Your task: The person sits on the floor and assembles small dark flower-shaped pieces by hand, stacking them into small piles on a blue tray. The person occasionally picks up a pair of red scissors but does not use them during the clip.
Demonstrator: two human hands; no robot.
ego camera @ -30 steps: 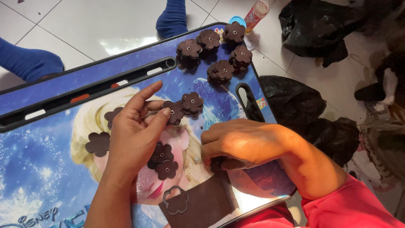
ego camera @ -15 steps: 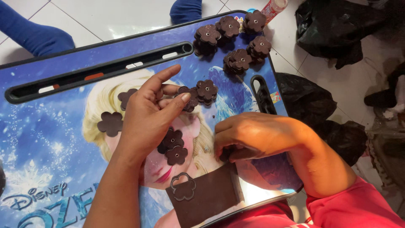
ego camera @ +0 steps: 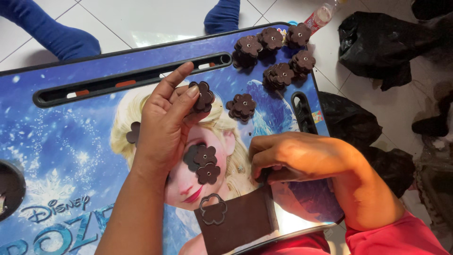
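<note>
Left hand (ego camera: 163, 125) pinched a brown flower-shaped piece (ego camera: 204, 97) above mid-surface (ego camera: 71, 127). Right hand (ego camera: 295, 156) pressed closed on the brown sheet (ego camera: 240, 219), near edge. Risk: pinched piece might slip; stacked flowers (ego camera: 276, 42), far right, could topple if jolted.

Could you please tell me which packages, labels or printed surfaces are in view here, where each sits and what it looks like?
Blue printed lap table: fills the left and centre, cartoon picture and white lettering, under both hands.
Small clear plastic bottle with red label: top edge, on the tiled floor beyond the table.
Small multicoloured sticker: table's right edge, beside the black handle slot.
</note>
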